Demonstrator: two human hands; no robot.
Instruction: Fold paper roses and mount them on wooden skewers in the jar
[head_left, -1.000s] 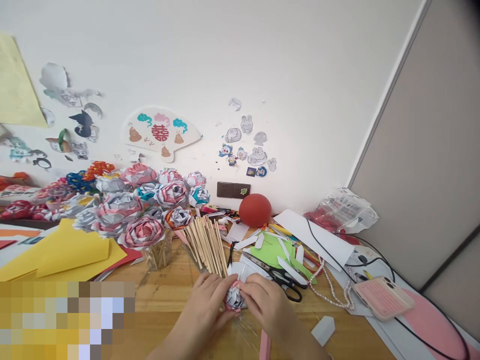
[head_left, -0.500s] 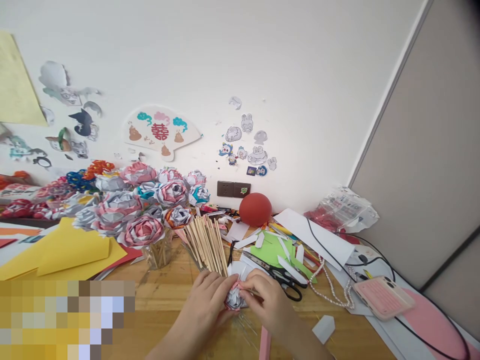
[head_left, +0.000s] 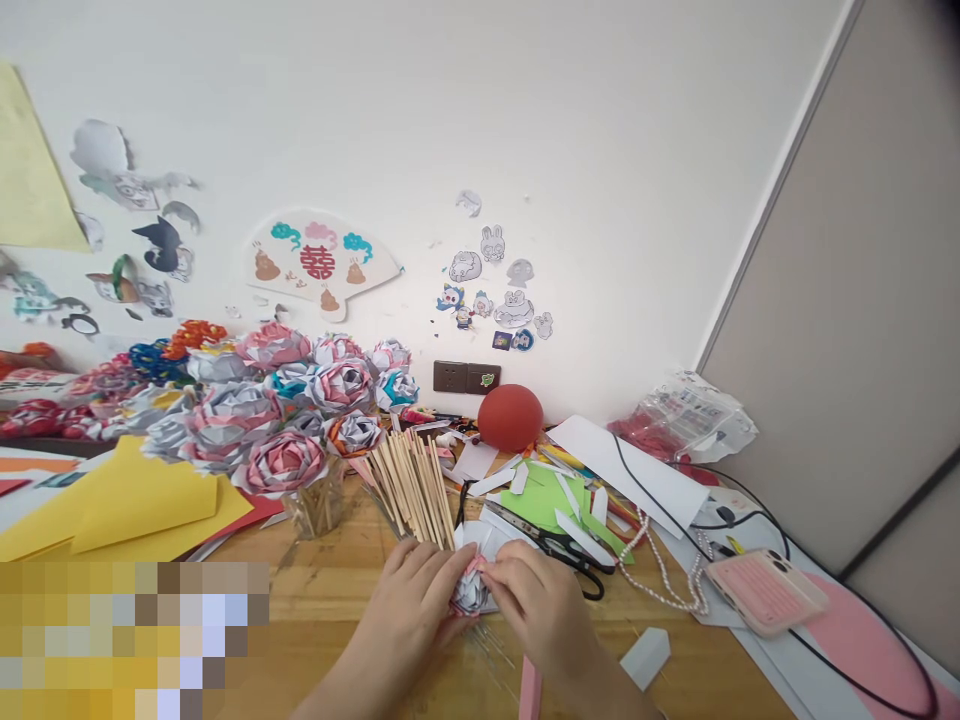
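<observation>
Low in the middle of the wooden desk point(head_left: 322, 590), both my hands close around a small pink, white and grey folded paper flower point(head_left: 470, 590). My left hand point(head_left: 414, 595) cups it from the left with curled fingers. My right hand point(head_left: 534, 600) pinches its upper right edge. Just behind my hands lies a bundle of wooden sticks point(head_left: 412, 485), fanned toward the wall. Black-handled scissors point(head_left: 559, 548) rest right of the flower, touching neither hand.
A jar with several finished paper roses point(head_left: 289, 415) stands at left, beside yellow paper sheets point(head_left: 142, 505). A red ball point(head_left: 510, 418), green and white scraps point(head_left: 551, 495), a bead string point(head_left: 660, 580), a pink phone point(head_left: 765, 592) with cables and a plastic bag point(head_left: 686, 415) crowd the right.
My hands stay on the flower; the right fingers shifted slightly along its top edge. The view drifted a little.
</observation>
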